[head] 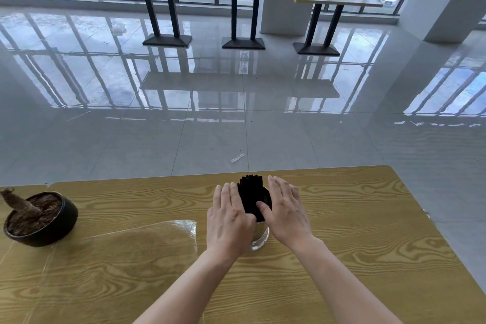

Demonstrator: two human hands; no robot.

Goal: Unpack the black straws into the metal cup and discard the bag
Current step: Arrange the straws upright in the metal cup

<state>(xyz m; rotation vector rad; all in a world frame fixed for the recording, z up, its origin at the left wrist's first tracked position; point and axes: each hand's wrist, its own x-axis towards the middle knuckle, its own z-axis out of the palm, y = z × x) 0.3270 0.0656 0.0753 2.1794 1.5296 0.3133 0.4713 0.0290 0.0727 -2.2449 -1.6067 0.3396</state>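
Observation:
A bundle of black straws [251, 192] stands upright in the metal cup [260, 238] near the far middle of the wooden table [342, 258]. My left hand [227, 216] lies flat against the left side of the bundle, fingers straight. On the other side my right hand [285, 209] has its fingers straight, and its thumb touches the front of the straws. Most of the cup is hidden behind my hands. The clear plastic bag [147, 242] lies flat and empty on the table left of the cup.
A black bowl-shaped pot [42, 218] with soil and a dry stump sits at the table's left edge. A small clear wrapper [237, 158] lies on the glossy tiled floor beyond the table. Long tables stand by the far windows.

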